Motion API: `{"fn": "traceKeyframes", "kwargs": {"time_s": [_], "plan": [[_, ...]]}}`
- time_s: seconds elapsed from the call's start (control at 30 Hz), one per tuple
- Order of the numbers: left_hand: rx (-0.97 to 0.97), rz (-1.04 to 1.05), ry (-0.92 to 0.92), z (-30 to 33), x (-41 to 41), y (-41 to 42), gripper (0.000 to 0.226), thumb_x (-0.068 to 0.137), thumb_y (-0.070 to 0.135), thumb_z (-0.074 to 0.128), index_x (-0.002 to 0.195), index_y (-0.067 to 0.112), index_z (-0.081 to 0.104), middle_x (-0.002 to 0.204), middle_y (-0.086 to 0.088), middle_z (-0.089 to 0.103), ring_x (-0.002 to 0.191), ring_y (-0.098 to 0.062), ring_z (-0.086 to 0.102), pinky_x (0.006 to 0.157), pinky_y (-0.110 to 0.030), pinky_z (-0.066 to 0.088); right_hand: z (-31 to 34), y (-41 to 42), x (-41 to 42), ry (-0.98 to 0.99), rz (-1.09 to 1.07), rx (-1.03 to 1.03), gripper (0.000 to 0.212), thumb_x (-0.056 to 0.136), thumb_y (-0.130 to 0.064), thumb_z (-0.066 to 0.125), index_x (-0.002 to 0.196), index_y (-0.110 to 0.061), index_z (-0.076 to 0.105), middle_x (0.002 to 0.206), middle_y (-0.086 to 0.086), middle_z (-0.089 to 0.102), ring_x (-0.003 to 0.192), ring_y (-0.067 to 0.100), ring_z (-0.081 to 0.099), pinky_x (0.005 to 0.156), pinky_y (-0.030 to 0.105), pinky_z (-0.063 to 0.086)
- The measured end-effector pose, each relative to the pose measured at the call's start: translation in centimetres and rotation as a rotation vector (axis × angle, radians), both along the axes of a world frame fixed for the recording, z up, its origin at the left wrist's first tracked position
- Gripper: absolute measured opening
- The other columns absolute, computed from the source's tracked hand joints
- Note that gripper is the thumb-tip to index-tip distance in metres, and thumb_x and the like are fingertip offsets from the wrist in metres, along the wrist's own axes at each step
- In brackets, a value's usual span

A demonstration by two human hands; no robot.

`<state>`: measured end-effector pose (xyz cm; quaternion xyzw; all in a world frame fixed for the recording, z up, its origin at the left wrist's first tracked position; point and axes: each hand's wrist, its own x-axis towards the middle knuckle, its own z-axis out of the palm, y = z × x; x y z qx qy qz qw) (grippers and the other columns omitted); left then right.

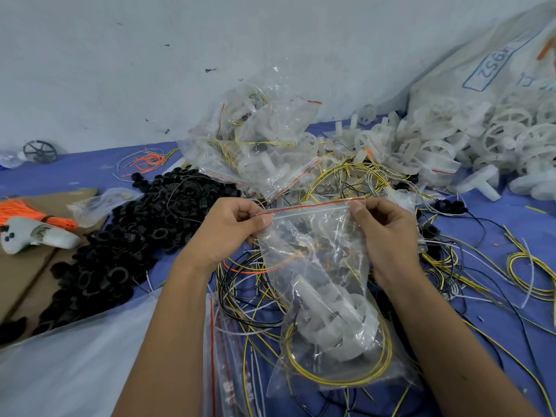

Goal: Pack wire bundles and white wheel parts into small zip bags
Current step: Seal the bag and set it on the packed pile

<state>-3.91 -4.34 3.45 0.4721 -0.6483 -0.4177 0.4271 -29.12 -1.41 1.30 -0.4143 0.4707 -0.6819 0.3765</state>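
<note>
Blue cloth covers a work surface set against a pale wall. At the centre, a person holds up a clear zip bag with a red strip along its mouth. The left hand pinches the strip at its left end, and the right hand pinches it at the right end. Inside, low in the bag, lie white wheel parts and a coil of yellow wire. Loose wires tangle under the bag. Filled bags are heaped behind it, black rings to the left, and loose white wheels spill from a sack at the right.
</note>
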Motion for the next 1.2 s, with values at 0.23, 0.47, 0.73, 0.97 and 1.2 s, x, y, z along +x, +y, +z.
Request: {"fn": "traceKeyframes", "kwargs": {"time_s": [0.23,0.47,0.73,0.97,1.2], "plan": [[0.019,-0.037,-0.007,0.2,1.1,0.3,0.017,0.091,0.004,0.073,0.075,0.009,0.073,0.066,-0.006,0.069,0.053,-0.013,0.055,0.052,-0.019,0.047,0.2,0.2,-0.3,0.068,-0.013,0.002,0.015,0.094,-0.014,0.07,0.08,-0.014,0.073,0.068,0.0,0.065,0.058,0.006,0.052,0.057,0.022,0.044],[-0.047,0.073,0.029,0.5,0.8,0.2,0.014,0.096,0.003,0.067,0.086,-0.007,0.068,0.071,-0.012,0.064,0.056,-0.016,0.05,0.053,-0.019,0.044,3.4,2.7,-0.5,0.57,0.657,0.006,0.037,0.083,-0.056,0.067,0.105,-0.027,0.073,0.095,-0.005,0.072,0.069,0.01,0.064,0.063,0.025,0.053],[-0.024,0.056,0.05,0.4,-0.6,0.4,0.012,0.096,0.006,0.067,0.086,0.002,0.072,0.077,-0.017,0.065,0.064,-0.019,0.052,0.058,-0.024,0.045,4.2,3.7,0.6,0.732,0.894,0.166,0.043,0.077,-0.025,0.089,0.114,-0.026,0.066,0.106,0.002,0.073,0.098,0.027,0.072,0.089,0.053,0.057],[0.116,0.114,0.386,1.3,-0.8,0.1,0.037,0.104,0.031,0.054,0.105,-0.003,0.068,0.087,-0.012,0.067,0.074,-0.023,0.057,0.065,-0.033,0.046,6.2,1.0,2.6,0.188,0.838,0.12,0.027,0.08,-0.001,0.078,0.106,-0.002,0.072,0.099,0.024,0.073,0.083,0.031,0.071,0.071,0.039,0.062],[0.129,0.367,0.632,1.5,2.2,-0.3,0.048,0.106,0.051,0.04,0.115,0.012,0.066,0.102,-0.007,0.074,0.078,-0.017,0.067,0.065,-0.033,0.053,14.0,-13.1,7.0,-0.154,0.187,0.045,0.026,0.095,-0.01,0.065,0.115,-0.01,0.048,0.083,0.005,0.044,0.059,0.016,0.036,0.054,0.028,0.033]]}}
